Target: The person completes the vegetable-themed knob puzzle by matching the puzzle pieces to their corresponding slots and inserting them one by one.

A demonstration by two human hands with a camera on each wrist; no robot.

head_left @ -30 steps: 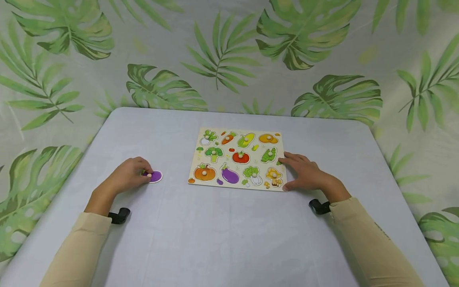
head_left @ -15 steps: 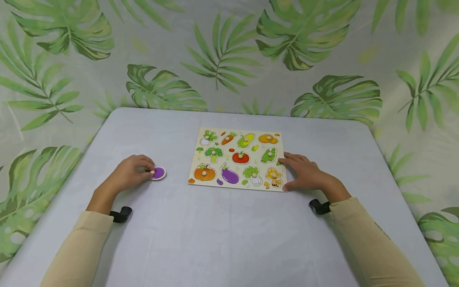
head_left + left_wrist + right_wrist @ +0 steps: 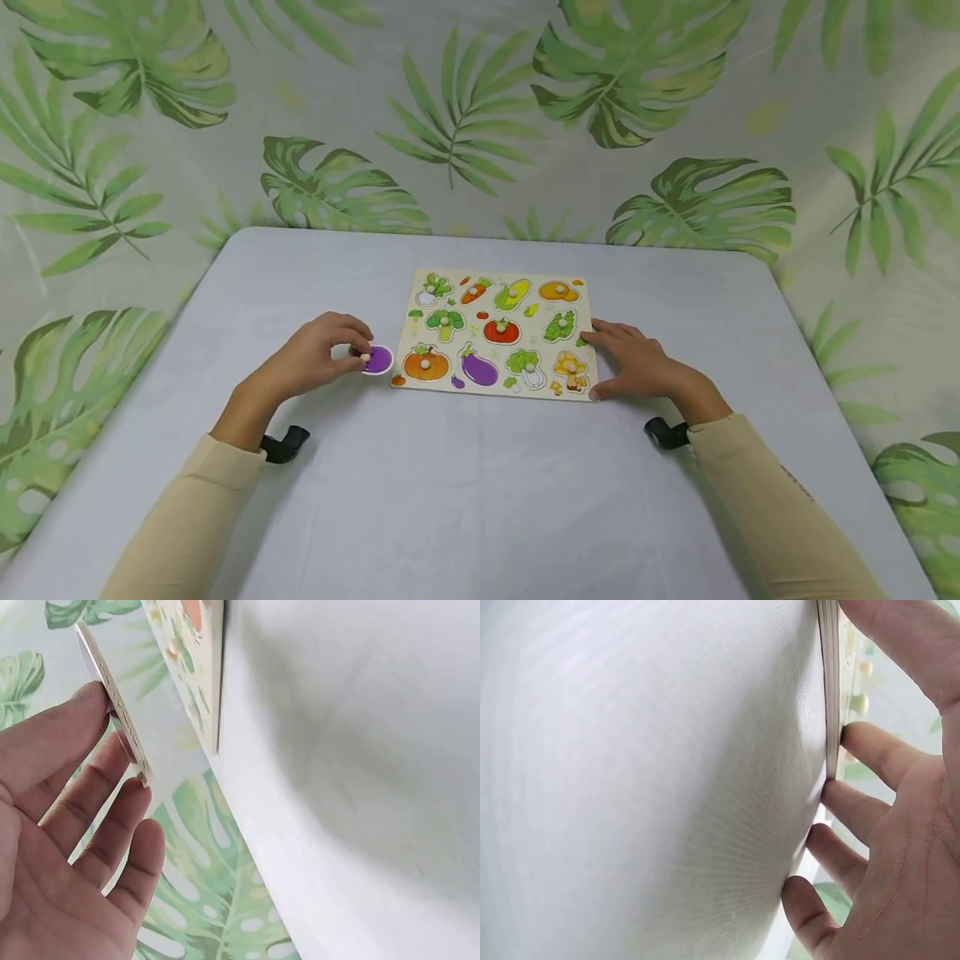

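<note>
On the table (image 3: 480,500) the puzzle board (image 3: 498,333) lies flat, the right hand (image 3: 637,367) spread against its right edge. The left hand (image 3: 315,362) pinches the purple piece (image 3: 378,359) just left of the board (thin, stiff, probably light; best held by its peg).

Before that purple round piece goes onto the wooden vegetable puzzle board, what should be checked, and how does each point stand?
1. Left hand grips the purple round wooden piece by its knob: ok.
2. Piece lifted off the grey table, tilted: ok.
3. Right hand steadies the wooden vegetable puzzle board at its right edge: ok.
4. Board lies flat: ok.
5. An empty slot that fits the piece: cannot tell.
6. Path from piece to board free: ok.
</note>
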